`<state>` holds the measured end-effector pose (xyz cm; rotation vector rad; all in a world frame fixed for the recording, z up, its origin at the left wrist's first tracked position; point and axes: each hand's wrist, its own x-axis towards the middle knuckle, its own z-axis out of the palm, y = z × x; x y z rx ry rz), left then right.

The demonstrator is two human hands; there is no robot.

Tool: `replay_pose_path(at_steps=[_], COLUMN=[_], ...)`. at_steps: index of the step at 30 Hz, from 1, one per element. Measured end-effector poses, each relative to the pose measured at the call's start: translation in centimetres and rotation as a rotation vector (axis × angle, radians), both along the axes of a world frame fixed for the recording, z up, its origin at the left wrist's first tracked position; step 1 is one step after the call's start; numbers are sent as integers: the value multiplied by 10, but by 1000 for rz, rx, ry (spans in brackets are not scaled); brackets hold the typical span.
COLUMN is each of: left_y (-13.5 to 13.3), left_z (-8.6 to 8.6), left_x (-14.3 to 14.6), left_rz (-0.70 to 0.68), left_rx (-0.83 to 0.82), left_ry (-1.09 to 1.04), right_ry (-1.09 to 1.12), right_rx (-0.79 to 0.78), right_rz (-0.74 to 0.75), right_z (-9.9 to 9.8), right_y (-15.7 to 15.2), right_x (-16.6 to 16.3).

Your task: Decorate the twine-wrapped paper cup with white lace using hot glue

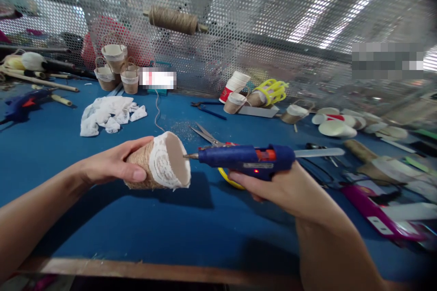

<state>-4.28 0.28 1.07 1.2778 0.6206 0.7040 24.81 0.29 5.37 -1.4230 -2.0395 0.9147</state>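
My left hand (pixel 114 163) is closed around a paper cup (pixel 160 161) wrapped in brown twine with a white lace band at its rim. The cup lies sideways above the blue table (pixel 170 223), its mouth turned right. My right hand (pixel 269 186) grips a blue hot glue gun (pixel 249 159) with an orange trigger part and a small red light. A clear glue stick juts from the gun's back. The metal nozzle points left and sits right at the cup's rim.
Scissors (pixel 206 135) lie just behind the cup. White lace scraps (pixel 105 116), a second glue gun (pixel 25 102), small finished cup baskets (pixel 116 70), a twine spool (pixel 174 20) on the mesh wall, paper cups (pixel 235 88) and lids clutter the back and right.
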Motion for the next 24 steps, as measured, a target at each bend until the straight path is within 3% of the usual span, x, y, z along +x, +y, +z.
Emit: replay_pose_path(at_steps=[7,12,16,20,24], left_y=[1,3,2,-2,-5], left_z=[0,-3,-7,-8,-10], left_x=[-1,4,11,19,25], left_rz=[51,217,312,341,393], left_rx=[79,208,241,289,379], left_ry=[82,168,170,167,180], right_ry=[20,404,754,933,1033], right_rx=[-86,-113,-380,-660,-778], right_rz=[17,-14,-19,14,-17], right_z=[3,1,-11,-25,-31], right_y=[0,0,1,2,3], right_x=[-2,-9,-23,-38,-45])
